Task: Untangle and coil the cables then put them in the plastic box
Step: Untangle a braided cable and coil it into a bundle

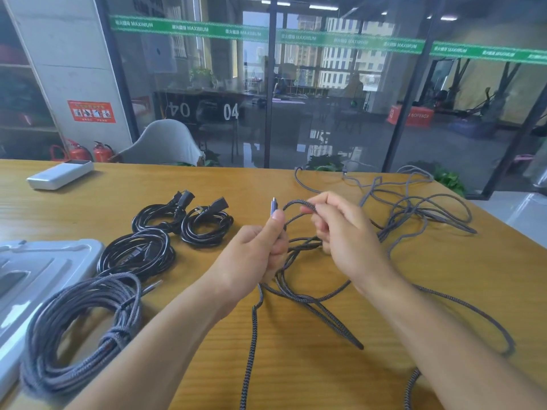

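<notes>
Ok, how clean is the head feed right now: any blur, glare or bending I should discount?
Head view: wide-angle bending curves the table edge and the glass frames; the glass wall carries reflections; the left hand, right hand and braided cable are slightly soft; the lower-left coiled braided cable smears toward the corner; lighting is even, without harsh shadows.

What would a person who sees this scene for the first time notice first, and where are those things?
At the centre, the left hand pinches the plug end of a grey braided cable, and the right hand grips a loop of it; the rest sprawls loose toward the table's far right. To the left lie three coiled black power cords, and at near left a coiled grey cable beside the plastic box.
</notes>
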Motion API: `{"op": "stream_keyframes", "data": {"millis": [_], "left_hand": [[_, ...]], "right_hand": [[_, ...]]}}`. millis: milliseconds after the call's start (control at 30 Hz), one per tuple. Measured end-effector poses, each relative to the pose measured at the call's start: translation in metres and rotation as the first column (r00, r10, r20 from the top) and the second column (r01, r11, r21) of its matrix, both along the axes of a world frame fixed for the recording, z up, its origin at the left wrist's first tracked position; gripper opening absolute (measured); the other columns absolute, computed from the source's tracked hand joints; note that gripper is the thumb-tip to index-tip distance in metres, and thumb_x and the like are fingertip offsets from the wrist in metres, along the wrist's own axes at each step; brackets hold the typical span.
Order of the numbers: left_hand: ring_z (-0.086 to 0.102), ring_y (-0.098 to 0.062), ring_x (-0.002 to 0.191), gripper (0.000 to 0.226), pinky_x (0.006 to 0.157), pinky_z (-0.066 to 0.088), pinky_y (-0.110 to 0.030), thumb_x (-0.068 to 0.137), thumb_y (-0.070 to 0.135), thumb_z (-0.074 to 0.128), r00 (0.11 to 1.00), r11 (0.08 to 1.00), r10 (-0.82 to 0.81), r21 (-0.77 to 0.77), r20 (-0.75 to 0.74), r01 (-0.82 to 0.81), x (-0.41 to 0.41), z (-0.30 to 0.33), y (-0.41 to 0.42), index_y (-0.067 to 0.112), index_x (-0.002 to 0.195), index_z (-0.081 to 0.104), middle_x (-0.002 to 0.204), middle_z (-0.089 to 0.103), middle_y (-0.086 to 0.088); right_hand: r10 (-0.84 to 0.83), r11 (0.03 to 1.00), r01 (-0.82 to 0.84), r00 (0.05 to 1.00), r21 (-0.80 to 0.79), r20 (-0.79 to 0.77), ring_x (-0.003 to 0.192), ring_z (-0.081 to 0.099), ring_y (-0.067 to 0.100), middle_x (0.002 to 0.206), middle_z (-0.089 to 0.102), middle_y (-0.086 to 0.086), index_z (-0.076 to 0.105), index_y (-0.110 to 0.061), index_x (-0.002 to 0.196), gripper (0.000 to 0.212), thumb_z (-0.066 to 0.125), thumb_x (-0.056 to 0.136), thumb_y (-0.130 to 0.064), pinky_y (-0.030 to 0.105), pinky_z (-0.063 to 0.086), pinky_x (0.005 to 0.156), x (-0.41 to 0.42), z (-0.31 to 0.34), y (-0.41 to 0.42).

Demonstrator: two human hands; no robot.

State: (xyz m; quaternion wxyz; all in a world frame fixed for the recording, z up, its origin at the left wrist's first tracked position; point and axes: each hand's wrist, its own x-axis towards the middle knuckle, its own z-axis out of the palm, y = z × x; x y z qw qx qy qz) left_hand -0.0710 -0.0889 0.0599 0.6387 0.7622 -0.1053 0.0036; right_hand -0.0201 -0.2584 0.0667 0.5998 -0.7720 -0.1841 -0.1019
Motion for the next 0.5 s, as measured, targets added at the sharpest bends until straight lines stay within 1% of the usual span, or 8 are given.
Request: {"op": "stream_keyframes", "data": {"millis": [67,133,200,267,300,400,433,500], "left_hand": [[0.018,-0.018,0.061,0.055,0.057,0.018,-0.031,0.108,0.054,0.03,0.999,0.999,0.04,-0.005,0.011,-0.04,0.001,-0.002,-0.002,0.012,0.073,0.025,0.072,0.019,-0.006],[0.017,-0.019,0.063,0.063,0.058,0.017,-0.033,0.108,0.055,0.029,0.998,0.998,0.066,-0.02,0.021,-0.066,0.0,-0.002,-0.006,0.003,0.072,0.03,0.073,0.018,-0.007],[0.017,-0.02,0.065,0.068,0.057,0.018,-0.032,0.108,0.056,0.029,0.995,0.994,0.098,-0.054,0.036,-0.095,-0.001,-0.001,-0.008,-0.002,0.072,0.033,0.075,0.017,-0.009],[0.018,-0.02,0.065,0.065,0.058,0.018,-0.034,0.105,0.06,0.032,0.99,0.988,0.131,-0.089,0.056,-0.126,-0.001,-0.001,-0.007,0.004,0.071,0.037,0.074,0.018,-0.008],[0.019,-0.02,0.065,0.066,0.06,0.018,-0.036,0.104,0.061,0.033,0.987,0.986,0.145,-0.091,0.065,-0.139,-0.001,-0.001,-0.006,0.004,0.072,0.041,0.072,0.02,-0.006],[0.021,-0.017,0.061,0.076,0.06,0.019,-0.037,0.106,0.059,0.037,0.981,0.983,0.174,-0.079,0.083,-0.168,0.0,-0.001,-0.003,-0.012,0.082,0.052,0.067,0.024,-0.002],[0.021,-0.017,0.061,0.072,0.06,0.019,-0.037,0.108,0.054,0.038,0.979,0.98,0.184,-0.096,0.084,-0.175,0.001,-0.001,-0.003,-0.012,0.08,0.049,0.068,0.023,-0.002],[0.019,-0.018,0.061,0.056,0.06,0.018,-0.037,0.111,0.04,0.04,0.97,0.968,0.226,-0.134,0.084,-0.214,0.002,0.0,-0.001,0.001,0.07,0.038,0.069,0.021,-0.002]], "right_hand": [[0.067,0.997,-0.066,0.997,0.035,-0.036,0.062,0.051,0.002,0.071,0.055,-0.02,0.073,-0.012,0.105,0.026,0.047,0.108,-0.013,0.031,0.04,0.059,-0.008,-0.001,0.003],[0.09,0.995,-0.089,0.996,0.036,-0.009,0.065,0.059,0.005,0.078,0.062,-0.026,0.077,-0.022,0.114,0.025,0.054,0.107,-0.016,0.031,0.053,0.066,-0.017,-0.001,0.006],[0.106,0.989,-0.105,0.994,0.108,0.0,0.079,0.071,0.015,0.093,0.073,-0.011,0.079,-0.024,0.114,0.02,0.063,0.103,-0.017,0.031,0.061,0.078,-0.023,-0.001,0.01],[0.107,0.98,-0.105,0.994,0.172,-0.002,0.088,0.074,0.025,0.095,0.076,0.005,0.079,-0.021,0.11,0.015,0.072,0.097,-0.015,0.035,0.062,0.084,-0.026,-0.003,0.013],[0.106,0.98,-0.105,0.994,0.172,0.001,0.089,0.074,0.025,0.092,0.077,0.005,0.079,-0.02,0.108,0.014,0.075,0.095,-0.016,0.037,0.062,0.086,-0.028,-0.005,0.015],[0.14,0.982,-0.142,0.99,0.121,0.026,0.092,0.075,0.023,0.092,0.079,0.003,0.079,-0.018,0.106,0.014,0.079,0.092,-0.017,0.04,0.061,0.091,-0.028,-0.009,0.015],[0.164,0.979,-0.166,0.986,0.121,0.02,0.093,0.076,0.022,0.094,0.08,0.003,0.079,-0.017,0.107,0.015,0.079,0.092,-0.016,0.038,0.061,0.092,-0.028,-0.009,0.015],[0.227,0.965,-0.224,0.974,0.136,-0.01,0.098,0.076,0.018,0.1,0.08,0.001,0.079,-0.016,0.11,0.015,0.075,0.095,-0.014,0.034,0.06,0.095,-0.026,-0.007,0.011]]}}
